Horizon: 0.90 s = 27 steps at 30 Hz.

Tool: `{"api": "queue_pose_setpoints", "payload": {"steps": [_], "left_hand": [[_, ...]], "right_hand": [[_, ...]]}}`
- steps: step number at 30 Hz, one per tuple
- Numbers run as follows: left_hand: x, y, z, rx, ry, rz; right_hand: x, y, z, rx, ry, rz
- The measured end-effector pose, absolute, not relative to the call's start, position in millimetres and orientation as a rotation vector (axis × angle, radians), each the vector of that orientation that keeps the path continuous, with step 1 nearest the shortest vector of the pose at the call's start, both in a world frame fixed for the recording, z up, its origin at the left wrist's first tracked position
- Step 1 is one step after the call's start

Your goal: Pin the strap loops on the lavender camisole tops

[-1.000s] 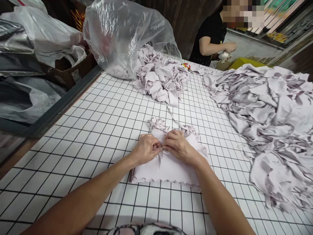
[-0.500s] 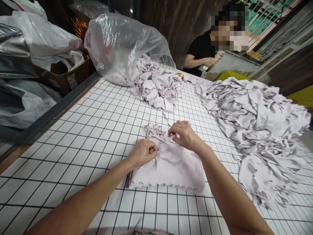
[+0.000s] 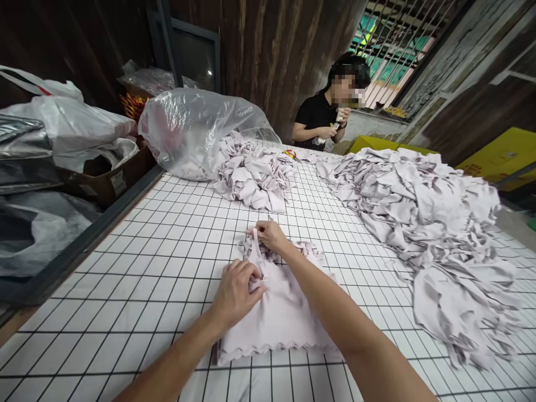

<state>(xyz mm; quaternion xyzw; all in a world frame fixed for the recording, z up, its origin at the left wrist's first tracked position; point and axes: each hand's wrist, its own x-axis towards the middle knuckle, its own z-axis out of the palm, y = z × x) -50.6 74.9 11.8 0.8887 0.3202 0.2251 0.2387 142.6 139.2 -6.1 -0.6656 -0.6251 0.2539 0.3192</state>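
Observation:
A stack of pale lilac garments [image 3: 285, 318] with scalloped hems and thin straps lies on the table in front of me. My right hand [image 3: 270, 235] reaches across its top end, fingers pinched on a narrow strap [image 3: 256, 245] that stands up from the cloth. Lower down on the left side, my left hand [image 3: 238, 290] rests against the top garment, thumb and fingers apart with cloth showing between them. Gathered straps bunch up behind my right wrist, and my right forearm covers part of the stack's right side.
A large heap of similar cloth [image 3: 419, 206] spreads along the right. Another pile [image 3: 255, 173] spills from a clear plastic bag [image 3: 196, 123] at the back, beside red-and-yellow-handled scissors [image 3: 290, 153]. A co-worker [image 3: 314, 120] is at the far end. Bags and a cardboard box [image 3: 113, 178] flank the left edge.
My right hand has moved from the middle of the garment up and away, drawing a strap with it. My left hand has loosened from its pinch. The view has tilted upward.

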Motion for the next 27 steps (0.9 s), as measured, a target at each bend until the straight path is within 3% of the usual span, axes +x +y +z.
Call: {"api": "queue_pose_setpoints", "payload": {"steps": [4, 7, 11, 14, 18, 22, 27], "left_hand": [[-48.6, 63.6, 13.5, 2.737, 0.753, 0.804], [-46.8, 57.4, 3.3, 2.877, 0.427, 0.598], [-46.4, 57.5, -12.9, 2.924, 0.374, 0.338], [-44.5, 60.6, -17.2, 2.948, 0.401, 0.295], [-42.6, 61.9, -18.1, 3.005, 0.408, 0.255], [-44.8, 62.2, -19.5, 3.052, 0.411, 0.213], [-24.2, 48.6, -4.2, 3.090, 0.489, 0.193]], "right_hand": [[142.0, 143.5, -15.1, -1.825, -1.703, 0.612], [142.3, 145.7, -13.0, -1.869, -1.750, 0.599], [166.0, 140.1, 10.3, -1.847, -1.842, 0.658], [198.3, 103.4, 33.4, -1.860, -1.840, 0.556], [214.8, 5.2, 34.3, -1.829, -1.905, 0.117], [210.4, -73.7, 10.5, -1.863, -2.037, 0.179], [221.9, -62.1, 14.7, -1.821, -1.585, 0.043]]}}
